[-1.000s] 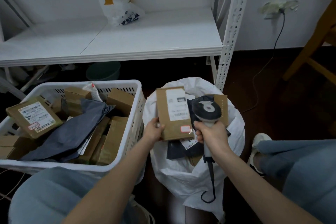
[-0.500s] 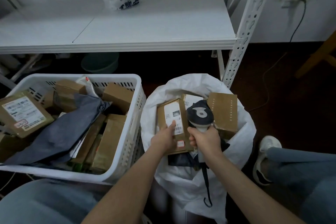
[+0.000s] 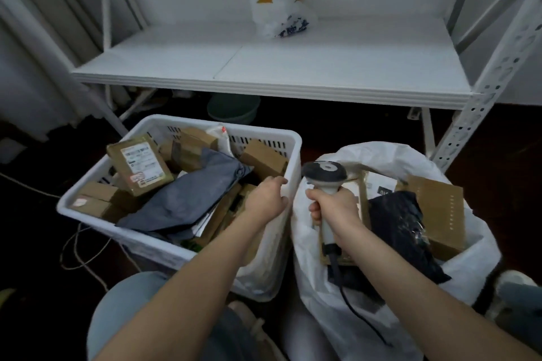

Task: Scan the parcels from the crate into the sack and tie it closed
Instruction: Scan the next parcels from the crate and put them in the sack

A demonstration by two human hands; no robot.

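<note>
- Two containers stand just beside each other on the floor, the white crate (image 3: 181,123) on the left and the white sack (image 3: 475,258) on the right, so each parcel has only a short way to cross.
- Left hand (image 3: 267,199): over the crate's right rim, fingers loosely bent with nothing visible in them. It is judged to be reaching for the next parcel.
- Right hand (image 3: 333,209): fingers wrapped round the handle of the scanner (image 3: 324,173), whose head tilts forward above the sack's mouth. Presumably it is held ready so the tool need not be set down between parcels.
- Crate: many parcels lie inside, among them a labelled box (image 3: 139,164) lying label-up and a grey mailing bag (image 3: 190,196) draped over brown boxes.
- Sack: the mouth is open and untied. It holds a brown box (image 3: 440,214) and a black bag (image 3: 396,223).
- Judgement: the task is mid-course, and tying comes last.
</note>
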